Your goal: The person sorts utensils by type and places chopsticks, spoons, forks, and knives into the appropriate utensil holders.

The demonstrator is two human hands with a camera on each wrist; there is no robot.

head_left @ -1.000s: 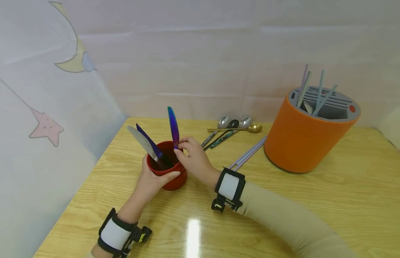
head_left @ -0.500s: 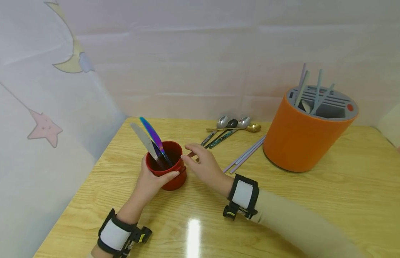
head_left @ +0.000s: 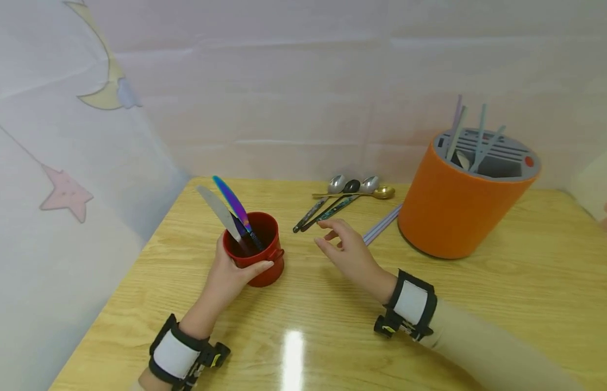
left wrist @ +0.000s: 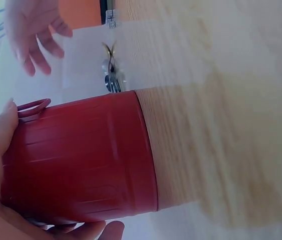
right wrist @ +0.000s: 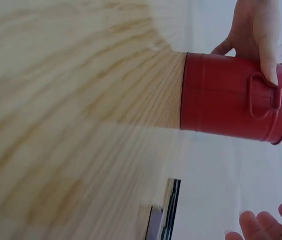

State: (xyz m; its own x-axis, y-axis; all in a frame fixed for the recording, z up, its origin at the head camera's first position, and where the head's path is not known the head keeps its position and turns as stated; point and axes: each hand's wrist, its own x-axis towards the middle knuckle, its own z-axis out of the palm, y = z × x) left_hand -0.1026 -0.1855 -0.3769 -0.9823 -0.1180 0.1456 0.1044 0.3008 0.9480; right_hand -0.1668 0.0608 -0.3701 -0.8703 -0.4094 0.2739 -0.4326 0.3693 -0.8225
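Note:
My left hand (head_left: 228,274) grips a small red bucket (head_left: 268,276) that stands on the table, the thumb lying by its rim near a side handle (right wrist: 263,96). Out of the bucket lean a silver table knife (head_left: 216,207), a rainbow-coloured knife (head_left: 231,196) and a dark purple knife, mostly hidden behind them. To the right of the bucket, my right hand (head_left: 353,254) is in the air with loosely bent fingers and holds nothing. Just beyond its fingertips lie several spoons, two with silver bowls (head_left: 337,183), one black (head_left: 352,186) and one gold (head_left: 383,192) across the others.
Purple and pale chopsticks (head_left: 383,224) lie on the table beyond the right hand. An orange utensil holder (head_left: 460,217) with a grey slotted top stands at the right, with several chopsticks and a spoon in it. A pale cloth backdrop (head_left: 283,98) rises behind the table.
My right hand let go of the rainbow knife, which dropped to lean in the bucket beside the others. It then moved right, toward the spoons. My left hand stayed on the bucket.

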